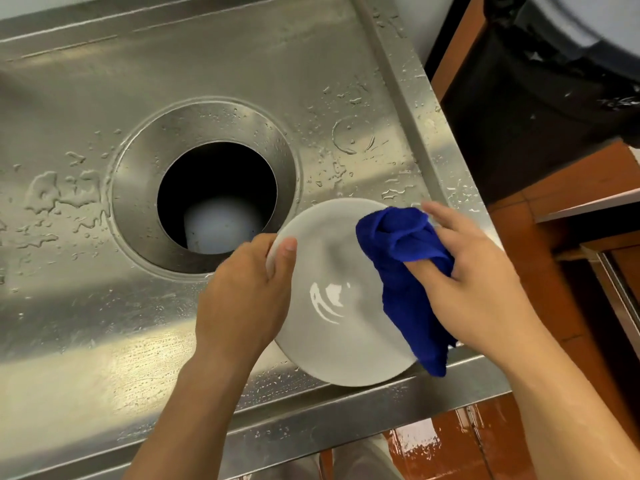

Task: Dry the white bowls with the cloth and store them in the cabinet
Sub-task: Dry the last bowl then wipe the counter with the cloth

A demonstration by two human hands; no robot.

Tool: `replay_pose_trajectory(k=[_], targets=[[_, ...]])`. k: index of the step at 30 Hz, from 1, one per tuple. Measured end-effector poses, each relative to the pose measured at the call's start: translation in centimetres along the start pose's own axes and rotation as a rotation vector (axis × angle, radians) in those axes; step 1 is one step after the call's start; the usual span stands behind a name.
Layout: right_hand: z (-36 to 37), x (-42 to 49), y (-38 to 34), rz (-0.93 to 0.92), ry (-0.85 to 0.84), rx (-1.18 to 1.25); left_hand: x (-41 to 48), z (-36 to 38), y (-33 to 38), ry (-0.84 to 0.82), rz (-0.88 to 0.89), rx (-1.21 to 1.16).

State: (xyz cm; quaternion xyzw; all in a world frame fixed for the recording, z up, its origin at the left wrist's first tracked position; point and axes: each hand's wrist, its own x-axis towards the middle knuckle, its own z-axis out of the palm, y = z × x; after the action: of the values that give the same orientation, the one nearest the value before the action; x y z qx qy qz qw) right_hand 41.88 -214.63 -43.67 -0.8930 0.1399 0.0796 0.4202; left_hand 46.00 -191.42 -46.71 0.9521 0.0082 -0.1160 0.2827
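A white bowl (332,292) is held tilted above the near right corner of the wet steel counter (86,306). My left hand (242,292) grips its left rim, thumb on the inside. My right hand (474,271) holds a bunched blue cloth (405,258) pressed against the bowl's right inner side, with a tail of cloth hanging down over the rim.
A large round hole (218,195) opens in the counter just left of the bowl, with a pale bin visible below. Water drops lie over the steel. A black bag-lined bin (540,109) stands at the right on brown floor tiles (450,445).
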Motion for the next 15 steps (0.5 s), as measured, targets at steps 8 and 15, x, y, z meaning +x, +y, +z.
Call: replay_pose_trajectory(k=[8, 15], targets=[[-4.8, 3.1, -7.2, -0.113, 0.191, 0.776, 3.0, -4.9, 9.0, -0.406, 0.255, -0.701], [-5.2, 4.4, -11.9, -0.117, -0.032, 1.183, 3.5, -8.0, 9.1, -0.081, 0.257, -0.963]])
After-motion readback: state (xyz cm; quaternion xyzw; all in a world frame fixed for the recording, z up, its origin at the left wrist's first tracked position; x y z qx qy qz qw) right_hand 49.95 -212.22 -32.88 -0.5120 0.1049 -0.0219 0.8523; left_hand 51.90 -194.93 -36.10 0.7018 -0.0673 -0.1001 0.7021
